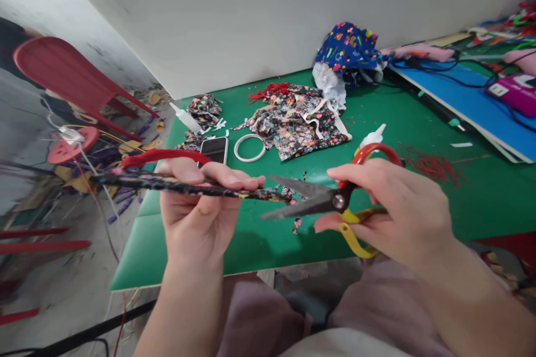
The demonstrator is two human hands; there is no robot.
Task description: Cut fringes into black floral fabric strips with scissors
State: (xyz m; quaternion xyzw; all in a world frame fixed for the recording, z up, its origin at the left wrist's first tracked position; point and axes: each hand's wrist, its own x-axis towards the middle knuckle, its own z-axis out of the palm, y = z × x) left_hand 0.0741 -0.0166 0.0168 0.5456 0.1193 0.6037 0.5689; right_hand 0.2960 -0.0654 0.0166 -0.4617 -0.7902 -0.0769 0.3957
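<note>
**Snipping the end of a cloth-covered band**

The left hand [196,201] is closed around a thin curved band [188,185]. The band is wrapped in dark flowery cloth, and a red part shows at its far left end. The fingers lie flat on top and the thumb presses from below, so the band sticks out to the right, over the near edge of the green worktop [419,178].

The right hand [393,212] holds the scissors [330,201]. Its fingers go through the red and yellow loops. The blades are open a little, and their points sit right at the tip of the band, where some loose cloth hangs. One tiny scrap [297,225] shows just below the blades.

This looks like the trimming step: cutting off the extra cloth at the band's end. I think the next move needs a steady left hand, the loose cloth slid in between the blades, and a careful squeeze that misses the fingers.

Farther away on the worktop lie a phone [214,150], a white ring [250,148], a pile of flowery cloth [293,122] and a small glue bottle [186,119]. A red chair [67,75] stands far left.
</note>
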